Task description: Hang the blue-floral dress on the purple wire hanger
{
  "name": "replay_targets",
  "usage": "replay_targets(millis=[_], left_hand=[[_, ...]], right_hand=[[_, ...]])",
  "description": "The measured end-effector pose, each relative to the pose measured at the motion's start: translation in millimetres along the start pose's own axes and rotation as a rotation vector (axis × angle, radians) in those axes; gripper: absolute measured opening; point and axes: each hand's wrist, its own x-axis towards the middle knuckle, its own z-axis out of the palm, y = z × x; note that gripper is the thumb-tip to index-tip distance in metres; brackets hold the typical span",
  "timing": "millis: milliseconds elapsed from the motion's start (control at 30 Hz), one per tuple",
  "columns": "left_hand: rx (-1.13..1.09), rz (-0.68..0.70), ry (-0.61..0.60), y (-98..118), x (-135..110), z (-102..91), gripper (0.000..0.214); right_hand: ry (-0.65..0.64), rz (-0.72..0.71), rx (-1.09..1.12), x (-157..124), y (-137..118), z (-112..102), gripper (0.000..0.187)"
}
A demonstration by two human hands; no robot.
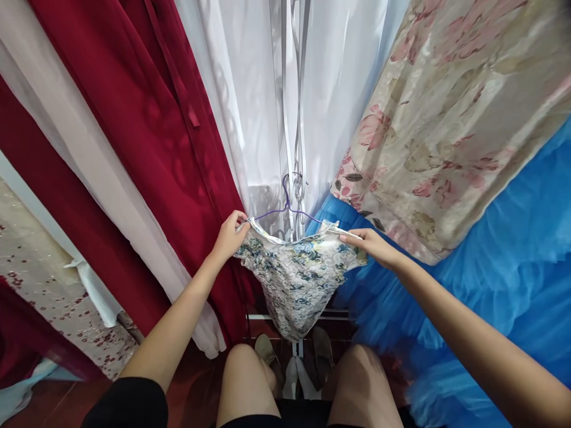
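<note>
A floral dress (303, 270) in white, blue and yellow hangs on a thin purple hanger (288, 206) in front of me. My left hand (232, 236) pinches its shoulder at the left end of the hanger. At the opposite shoulder, my right hand (369, 245) grips the fabric edge between thumb and fingers. The neckline sags between the two hands, and the lower part of the dress narrows away toward the floor. Around the hanger's hook, thin white straps dangle, so whether the hook rests on anything I cannot tell.
Long garments hang close around: a dark red dress (147, 119) to the left, a white one (254, 89) behind, a beige floral one (414, 137) and blue tulle (491, 285) to the right. Below are my knees, shoes (266, 351) and a reddish floor (191, 392).
</note>
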Motion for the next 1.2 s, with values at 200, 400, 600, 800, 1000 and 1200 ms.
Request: replay_targets(millis=[200, 400, 600, 800, 1000, 1200], left_hand=[[-0.075, 0.026, 0.075, 29, -6, -6.8, 0.018], [-0.230, -0.022, 0.057, 41, -1, -4.6, 0.017], [-0.596, -0.242, 0.514, 27, -17, 11.4, 0.008], [-1.101, -0.452, 0.113, 95, -30, 24.9, 0.023], [-1.082, -0.184, -0.329, 163, -53, 23.0, 0.039], [-0.986, -0.037, -0.384, 148, -45, 21.2, 0.079]], right_hand=[[0.252, -0.074, 0.310, -3, -29, -4, 0.037], [0.165, -0.213, 0.311, -17, -105, 38, 0.041], [-0.753, -0.571, -0.051, -74, -125, 89, 0.044], [-0.106, -0.462, -0.214, -45, -55, 90, 0.048], [-0.169, -0.132, 0.127, -55, -23, 74, 0.042], [0.326, -0.001, 0.476, -90, 1, 32, 0.034]])
